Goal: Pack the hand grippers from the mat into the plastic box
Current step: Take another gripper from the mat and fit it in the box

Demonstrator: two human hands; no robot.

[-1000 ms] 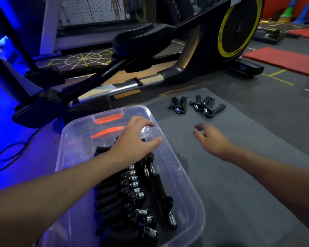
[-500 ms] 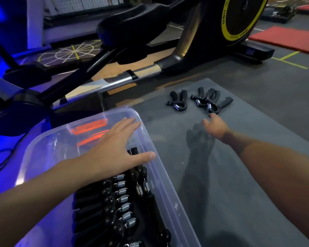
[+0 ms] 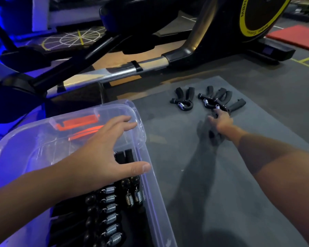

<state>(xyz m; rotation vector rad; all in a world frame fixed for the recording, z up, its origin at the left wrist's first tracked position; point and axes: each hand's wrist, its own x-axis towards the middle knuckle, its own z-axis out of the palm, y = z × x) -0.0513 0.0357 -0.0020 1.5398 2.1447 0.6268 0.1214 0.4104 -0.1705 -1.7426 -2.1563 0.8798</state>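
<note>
- While it hovers spread over the plastic box of packed grippers, the left hand holds nothing.
- Farther out, the right hand touches clustered hand grippers on the mat; grasp unclear.

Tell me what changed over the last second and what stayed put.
The right hand reached forward across the mat and now touches the nearest of the loose hand grippers; whether it grips one is unclear. The left hand stayed spread over the plastic box. The packed grippers and the separate gripper did not move.
</note>
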